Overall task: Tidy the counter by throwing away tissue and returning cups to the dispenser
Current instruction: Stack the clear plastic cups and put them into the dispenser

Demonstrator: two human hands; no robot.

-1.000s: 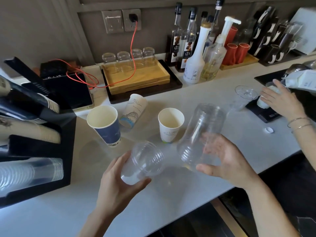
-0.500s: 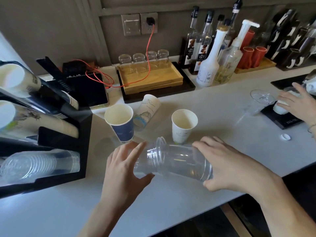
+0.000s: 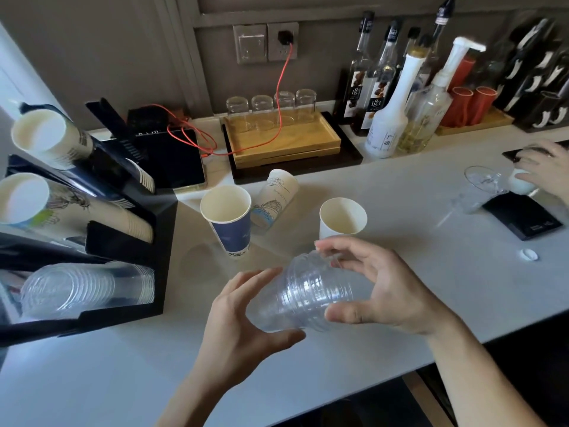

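Both my hands hold two clear plastic cups [image 3: 303,295], nested one inside the other and lying sideways above the counter. My left hand [image 3: 246,325] grips their base end, my right hand [image 3: 381,291] wraps the rim end. Behind them stand a blue paper cup [image 3: 229,220] and a white paper cup [image 3: 341,218], both upright. Another white printed paper cup [image 3: 274,197] lies tipped over between them. The black cup dispenser [image 3: 129,251] at the left holds rows of paper cups and, at the bottom, a stack of clear cups [image 3: 86,288].
Another person's hand [image 3: 542,167] holds a small white thing at the far right, beside a clear cup [image 3: 480,189] and a black scale [image 3: 523,217]. A wooden tray with glasses [image 3: 283,140], syrup bottles [image 3: 385,118] and a red cable [image 3: 281,87] line the back. A small white cap [image 3: 528,254] lies on the counter.
The two clear cups, apart a second ago, have been pushed fully into each other between my hands. The view has shifted left, showing more of the dispenser.
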